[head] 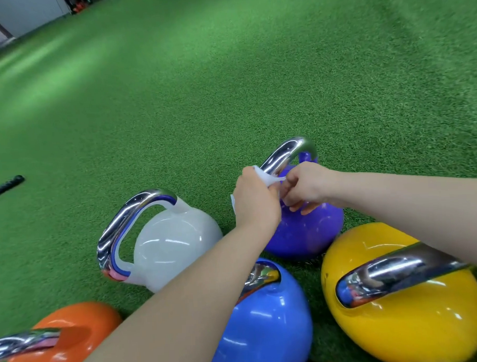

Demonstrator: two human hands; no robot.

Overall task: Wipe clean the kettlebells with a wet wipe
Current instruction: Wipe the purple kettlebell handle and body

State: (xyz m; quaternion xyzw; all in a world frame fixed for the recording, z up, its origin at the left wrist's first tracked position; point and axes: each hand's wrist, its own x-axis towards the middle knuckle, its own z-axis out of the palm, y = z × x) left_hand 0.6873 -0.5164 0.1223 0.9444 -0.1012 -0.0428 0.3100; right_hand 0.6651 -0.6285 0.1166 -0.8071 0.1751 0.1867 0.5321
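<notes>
While both our hands meet over the purple kettlebell (pixel 302 232) on the green turf (pixel 227 85), our left hand (pixel 253 199) and right hand (pixel 304 184) each pinch the white wet wipe (pixel 266 179) beside its chrome handle (pixel 285 154); white (pixel 177 243), blue (pixel 265 316), yellow (pixel 402 324) and orange (pixel 74 333) kettlebells sit nearby.

I see a glossy purple kettlebell (pixel 305 232) with a chrome handle, a pale white kettlebell (pixel 177 243), a blue kettlebell (pixel 265 330), a yellow kettlebell (pixel 402 324) and an orange kettlebell (pixel 74 330). The thin wet wipe (pixel 264 179) is white, the artificial turf floor (pixel 227 85) bright green, and a black rope end (pixel 5 187) lies on it.
</notes>
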